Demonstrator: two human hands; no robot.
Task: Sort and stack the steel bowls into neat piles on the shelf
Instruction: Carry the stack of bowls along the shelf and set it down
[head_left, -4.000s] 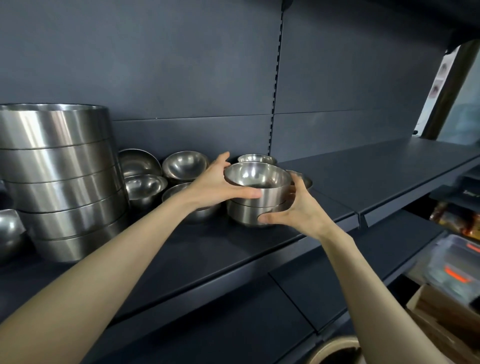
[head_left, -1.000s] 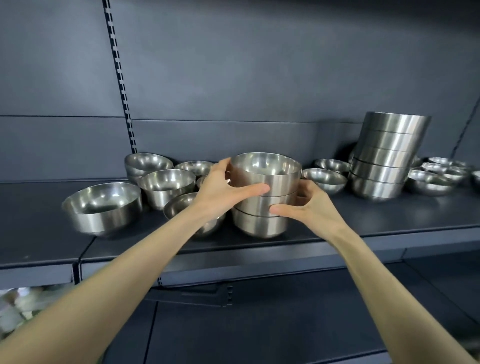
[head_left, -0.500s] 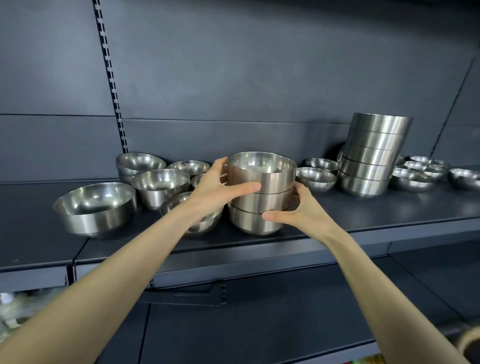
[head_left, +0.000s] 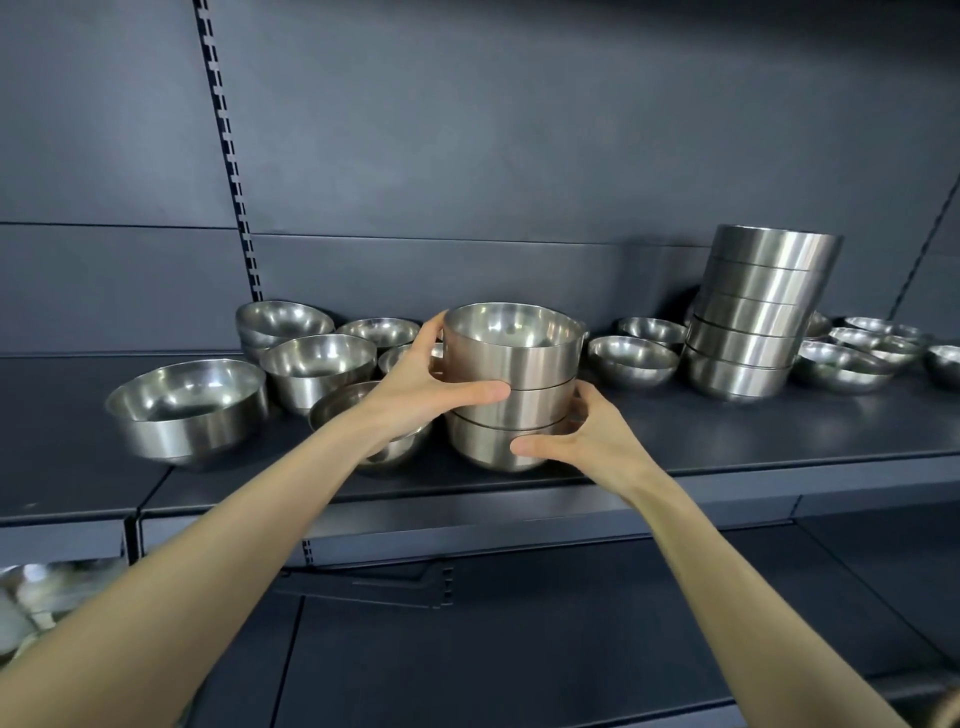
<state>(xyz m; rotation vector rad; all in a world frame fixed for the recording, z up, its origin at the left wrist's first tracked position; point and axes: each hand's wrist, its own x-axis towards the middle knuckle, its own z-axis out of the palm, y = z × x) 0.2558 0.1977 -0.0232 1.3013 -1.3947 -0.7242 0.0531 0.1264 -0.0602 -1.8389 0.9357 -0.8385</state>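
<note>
A pile of three nested steel bowls (head_left: 511, 364) stands near the front of the dark shelf (head_left: 727, 431). My left hand (head_left: 415, 389) grips the pile's upper left side, thumb across the front of the top bowl. My right hand (head_left: 587, 436) grips the lower right side, thumb on the bottom bowl. A taller pile of larger steel bowls (head_left: 753, 312) stands to the right. Loose bowls lie on both sides, among them a large one (head_left: 187, 410) at the left and a shallow one (head_left: 631, 361) just right of the held pile.
Several small shallow bowls (head_left: 857, 358) spread along the shelf's far right. A bowl (head_left: 358, 415) sits partly hidden under my left wrist. The shelf's front edge (head_left: 467, 525) runs just below my hands, with a lower shelf beneath.
Over the last second the view has swung slightly, then back; both hands keep their grip on the pile of three bowls. Four seconds ago they held it by another stretch of shelf.
</note>
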